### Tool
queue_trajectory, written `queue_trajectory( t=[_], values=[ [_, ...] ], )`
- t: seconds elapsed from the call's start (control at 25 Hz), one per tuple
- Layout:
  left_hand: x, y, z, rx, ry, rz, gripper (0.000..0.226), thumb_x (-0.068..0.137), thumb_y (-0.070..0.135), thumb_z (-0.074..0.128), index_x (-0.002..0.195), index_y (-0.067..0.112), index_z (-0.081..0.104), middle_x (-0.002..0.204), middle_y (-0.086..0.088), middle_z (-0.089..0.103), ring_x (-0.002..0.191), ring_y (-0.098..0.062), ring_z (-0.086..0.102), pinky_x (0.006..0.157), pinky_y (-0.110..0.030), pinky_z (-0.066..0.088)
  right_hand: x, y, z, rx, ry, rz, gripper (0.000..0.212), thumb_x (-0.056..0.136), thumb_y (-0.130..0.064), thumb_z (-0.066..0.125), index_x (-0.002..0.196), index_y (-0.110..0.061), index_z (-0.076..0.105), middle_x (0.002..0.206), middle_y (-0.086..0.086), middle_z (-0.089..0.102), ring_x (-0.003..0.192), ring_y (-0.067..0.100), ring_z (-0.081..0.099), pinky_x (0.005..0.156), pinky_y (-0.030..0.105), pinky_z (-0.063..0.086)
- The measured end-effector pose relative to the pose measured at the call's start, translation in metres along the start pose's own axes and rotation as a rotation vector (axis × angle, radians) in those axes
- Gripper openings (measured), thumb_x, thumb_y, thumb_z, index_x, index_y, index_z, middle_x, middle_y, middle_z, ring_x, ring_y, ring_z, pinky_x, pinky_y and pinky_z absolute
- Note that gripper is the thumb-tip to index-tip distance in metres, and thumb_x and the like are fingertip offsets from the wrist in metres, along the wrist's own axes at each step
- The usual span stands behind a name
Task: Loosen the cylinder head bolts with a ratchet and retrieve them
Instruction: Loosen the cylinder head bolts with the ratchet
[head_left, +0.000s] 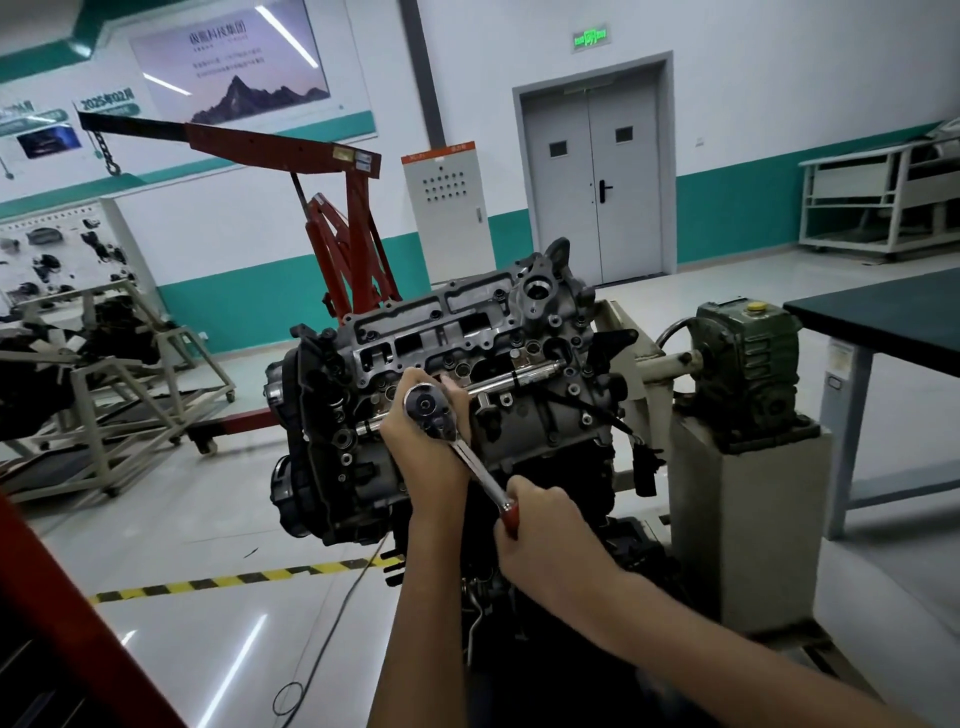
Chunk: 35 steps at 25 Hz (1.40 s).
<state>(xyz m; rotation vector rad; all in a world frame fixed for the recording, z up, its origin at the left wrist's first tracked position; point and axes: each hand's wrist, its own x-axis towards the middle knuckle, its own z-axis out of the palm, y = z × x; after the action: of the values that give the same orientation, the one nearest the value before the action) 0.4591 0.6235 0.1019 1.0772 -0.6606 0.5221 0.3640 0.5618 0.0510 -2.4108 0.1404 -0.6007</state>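
The ratchet (478, 462) slants from the cylinder head (467, 332) down to the right, left hand (415, 447) curled round its drive end, right hand (545, 535) gripping the nearer red handle (511, 514).

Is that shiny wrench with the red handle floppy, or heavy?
The ratchet is probably stiff: its metal shaft runs straight between the left hand at its head and the right hand on its handle. It likely feels heavy for its size, looking like solid steel. The red grip probably slips less than the polished shaft.
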Motion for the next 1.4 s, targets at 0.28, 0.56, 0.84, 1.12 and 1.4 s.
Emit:
queue_trajectory(
  t=[0.28, 0.56, 0.84, 1.12, 1.4],
  values=[
    [0.014, 0.004, -0.013, 0.327, -0.207, 0.222, 0.044, 0.069, -0.009, 0.054, 0.055, 0.031, 0.043, 0.053, 0.021, 0.052, 0.054, 0.006, 0.046, 0.056, -0.011, 0.035, 0.063, 0.013, -0.106, -0.611, 0.041, -0.347, 0.016, 0.081, -0.017, 0.051, 0.078, -0.019, 0.035, 0.056, -0.004, 0.036, 0.058, 0.021, 0.048, 0.057, 0.031, 0.040],
    [-0.009, -0.001, 0.000, 0.348, -0.028, 0.217, 0.043, 0.079, -0.001, 0.060, 0.073, 0.037, 0.041, 0.063, 0.018, 0.048, 0.056, -0.001, 0.042, 0.056, -0.012, 0.038, -0.002, 0.002, -0.001, 0.042, 0.045, 0.076, 0.023, 0.082, -0.019, 0.051, 0.067, -0.020, 0.034, 0.064, -0.004, 0.043, 0.067, 0.021, 0.050, 0.064, 0.030, 0.044],
    [0.009, 0.003, -0.002, 0.259, -0.151, 0.192, 0.049, 0.075, -0.007, 0.055, 0.056, 0.035, 0.039, 0.050, 0.023, 0.045, 0.049, 0.007, 0.041, 0.053, -0.007, 0.034, 0.039, 0.022, -0.070, -0.361, -0.017, -0.179, 0.013, 0.082, -0.017, 0.050, 0.077, -0.019, 0.038, 0.074, 0.006, 0.057, 0.065, 0.025, 0.057, 0.063, 0.035, 0.050],
    [0.006, 0.003, -0.019, 0.421, -0.109, 0.220, 0.029, 0.078, 0.001, 0.062, 0.062, 0.017, 0.043, 0.056, 0.004, 0.044, 0.052, -0.003, 0.040, 0.052, -0.016, 0.036, 0.017, 0.004, -0.046, -0.276, 0.025, -0.067, 0.008, 0.083, -0.019, 0.050, 0.081, -0.019, 0.041, 0.075, 0.005, 0.054, 0.082, 0.031, 0.060, 0.069, 0.035, 0.046],
    [0.002, 0.001, -0.015, 0.099, 0.078, 0.104, 0.037, 0.082, -0.013, 0.054, 0.063, 0.010, 0.032, 0.061, 0.000, 0.028, 0.060, -0.012, 0.029, 0.061, -0.020, 0.034, 0.001, -0.016, -0.008, -0.156, -0.052, -0.005, 0.013, 0.084, -0.023, 0.047, 0.082, -0.020, 0.035, 0.080, 0.006, 0.052, 0.089, 0.032, 0.058, 0.066, 0.031, 0.037]
  ],
)
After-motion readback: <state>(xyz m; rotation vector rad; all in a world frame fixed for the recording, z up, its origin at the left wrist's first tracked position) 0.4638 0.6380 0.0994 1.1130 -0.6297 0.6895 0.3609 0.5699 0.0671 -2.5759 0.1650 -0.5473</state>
